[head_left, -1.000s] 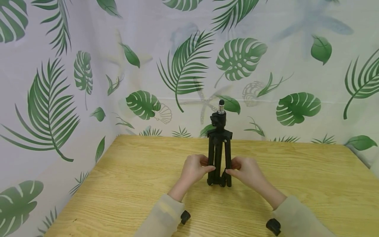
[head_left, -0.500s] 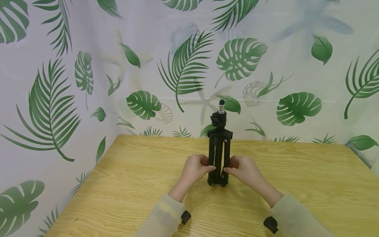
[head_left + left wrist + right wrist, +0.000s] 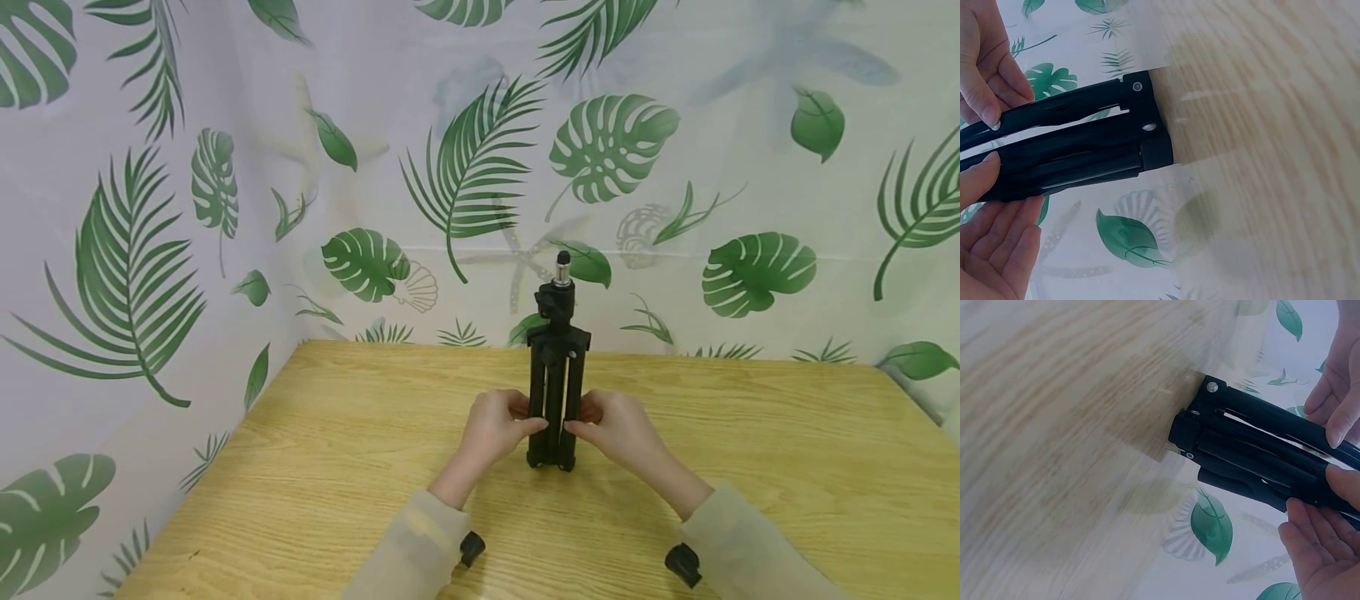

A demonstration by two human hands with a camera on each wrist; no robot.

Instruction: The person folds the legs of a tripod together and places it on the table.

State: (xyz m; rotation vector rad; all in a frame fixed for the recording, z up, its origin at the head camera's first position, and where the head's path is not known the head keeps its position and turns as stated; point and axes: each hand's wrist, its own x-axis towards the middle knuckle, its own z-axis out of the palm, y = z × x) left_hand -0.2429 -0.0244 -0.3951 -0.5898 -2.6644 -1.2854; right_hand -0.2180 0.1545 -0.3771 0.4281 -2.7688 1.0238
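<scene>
A black tripod stands upright on the table in the head view, with its legs folded close together and a silver-and-black stud on top. My left hand pinches its left leg, thumb in front and fingers behind. On the other side, my right hand grips the right leg in the same way. The left wrist view shows the tripod's foot end up close, with the left hand at the lower left. In the right wrist view, the right hand lies along the legs at the lower right.
The wood-grain table reaches back to a leaf-printed curtain, which also covers the left side. Small black pieces sit by both sleeves, at the wrists.
The tripod's right leg has swung inward against the others, with my right hand moving slightly left along with it. My left hand has stayed almost still.
</scene>
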